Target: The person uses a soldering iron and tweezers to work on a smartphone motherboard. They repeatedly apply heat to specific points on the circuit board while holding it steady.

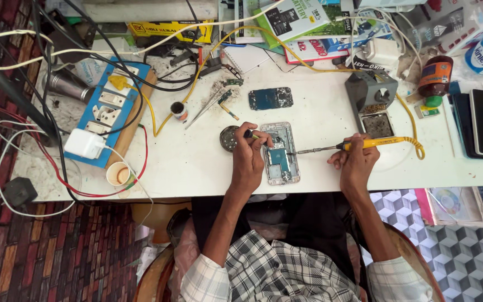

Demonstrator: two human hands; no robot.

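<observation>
Head view: a white table [197, 162], scuffed and cluttered with cables, stands over a patterned brick-look floor [57, 251]. An opened phone [279, 154], rectangular, with its circuit board exposed, lies flat near the table's front edge. The left hand [248, 159] rests beside it, fingers pinched narrow on a thin tool [251, 135]. The right hand [356, 162] grips a yellow-handled soldering iron [353, 146], whose metal tip reaches the phone. A grey iron stand [371, 92] sits behind.
</observation>
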